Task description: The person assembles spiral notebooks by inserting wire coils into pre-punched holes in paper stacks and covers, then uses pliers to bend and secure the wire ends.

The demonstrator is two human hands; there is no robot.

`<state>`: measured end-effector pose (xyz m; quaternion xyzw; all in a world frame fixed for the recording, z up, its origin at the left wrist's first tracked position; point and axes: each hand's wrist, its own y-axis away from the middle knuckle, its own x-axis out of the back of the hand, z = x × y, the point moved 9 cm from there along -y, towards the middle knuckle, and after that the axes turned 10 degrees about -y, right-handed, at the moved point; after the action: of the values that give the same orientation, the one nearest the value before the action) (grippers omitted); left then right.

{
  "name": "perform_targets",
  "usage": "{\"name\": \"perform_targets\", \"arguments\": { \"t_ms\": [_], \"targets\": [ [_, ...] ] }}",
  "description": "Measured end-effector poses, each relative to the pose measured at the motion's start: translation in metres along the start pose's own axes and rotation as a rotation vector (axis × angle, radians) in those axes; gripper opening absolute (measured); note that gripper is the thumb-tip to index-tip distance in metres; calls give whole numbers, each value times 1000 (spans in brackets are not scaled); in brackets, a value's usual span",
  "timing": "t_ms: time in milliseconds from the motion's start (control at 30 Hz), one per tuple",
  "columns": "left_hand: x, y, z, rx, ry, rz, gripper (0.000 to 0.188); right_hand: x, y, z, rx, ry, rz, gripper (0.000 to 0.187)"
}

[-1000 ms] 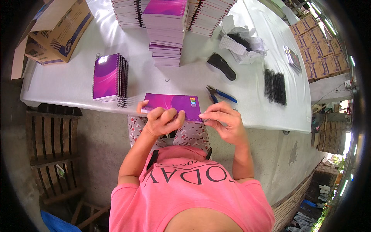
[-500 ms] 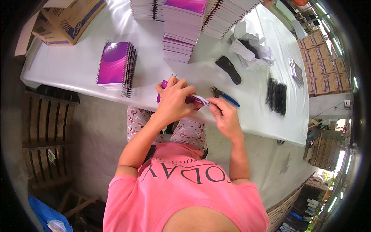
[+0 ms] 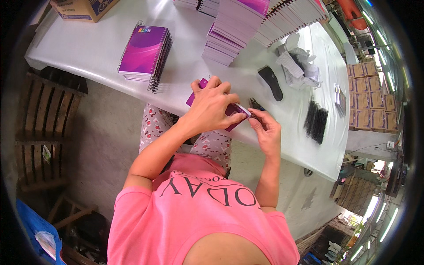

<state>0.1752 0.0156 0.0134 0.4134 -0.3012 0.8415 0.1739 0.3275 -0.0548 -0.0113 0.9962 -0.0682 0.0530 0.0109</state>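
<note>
A purple-covered notebook [image 3: 231,110] is at the table's front edge, in front of my body. My left hand [image 3: 211,105] spreads over it, fingers curled across the far side and thumb on the near part, gripping it. At its right end, my right hand [image 3: 266,130] pinches the spine edge with thumb and fingertips. Whatever small piece is between those fingertips is too small to make out. Just beyond the right hand lie pliers [image 3: 255,104], their handles mostly hidden by it. Left of the hands sits a pile of spiral-bound purple notebooks [image 3: 143,51].
Tall stacks of notebooks [image 3: 234,26] rise at the back. A black elongated object [image 3: 270,83], crumpled white paper [image 3: 298,66] and a bundle of black binding coils [image 3: 316,122] lie to the right. A cardboard box [image 3: 81,9] stands far left, a wooden slatted pallet [image 3: 48,106] below.
The whole view has shifted. My right hand has come in closer against the notebook's end, and my left thumb now stretches along it. The pliers are more covered by my right hand.
</note>
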Motion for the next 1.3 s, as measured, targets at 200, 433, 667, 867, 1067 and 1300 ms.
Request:
{"name": "perform_targets", "arguments": {
  "t_ms": [200,433,667,867,1067,1300],
  "targets": [
    [-1,-1,-1,25,17,-19,38,0,-1,-1,-24,12,12,25],
    [1,1,1,36,23,23,42,-2,1,-7,-75,69,1,24],
    [8,1,3,39,-11,85,46,-1,2,-8,-84,6,-11,26],
    [10,1,5,37,-22,100,45,4,2,-16,2,171,35,28],
    [17,3,12,-6,-48,189,43,-1,5,-35,140,223,27,24],
    [20,10,20,-91,-135,353,43,-6,8,-19,-134,128,-134,24]
  ]
}}
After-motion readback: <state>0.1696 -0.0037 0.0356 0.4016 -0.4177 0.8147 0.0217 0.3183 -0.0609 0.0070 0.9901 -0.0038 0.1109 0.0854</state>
